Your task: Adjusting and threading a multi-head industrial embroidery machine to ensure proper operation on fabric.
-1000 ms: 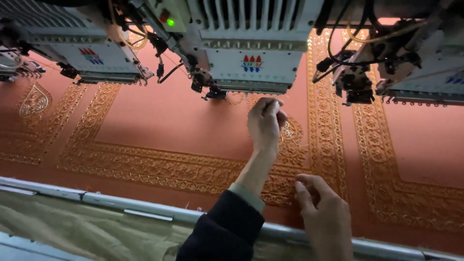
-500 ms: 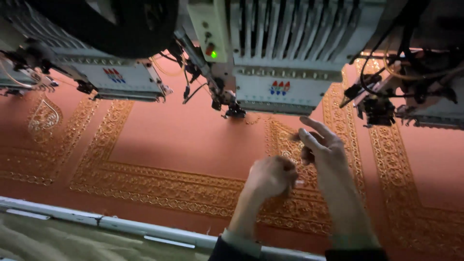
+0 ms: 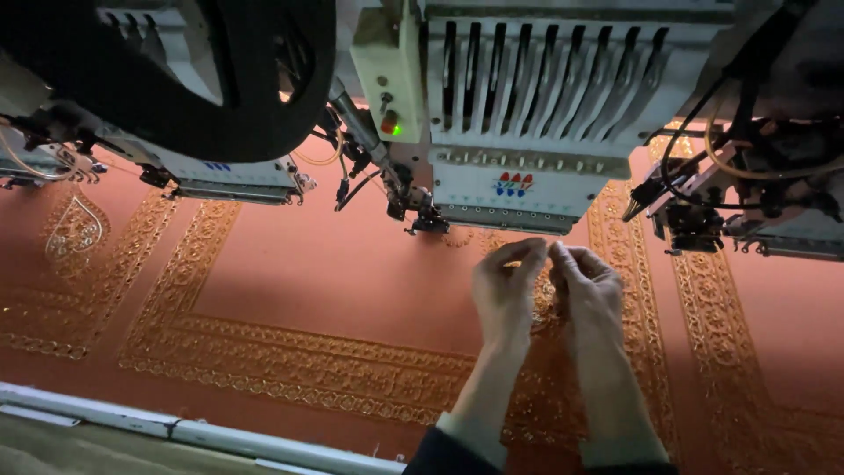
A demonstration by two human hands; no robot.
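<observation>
My left hand and my right hand are raised together over the orange-red cloth, just below the white embroidery head. The fingertips of both hands pinch toward each other at the same spot, as if on a fine thread that is too thin to see. The needle area of the head lies a little to the upper left of my left hand. Gold embroidered borders run across the cloth beneath my wrists.
Another embroidery head stands to the left and one with black cables to the right. A green lamp glows on the middle head. A pale metal frame rail runs along the near edge of the cloth.
My right hand rose from the near edge up beside my left. My left hand dropped back from the head, and both hands now meet with fingertips pinched together. The view moved closer.
</observation>
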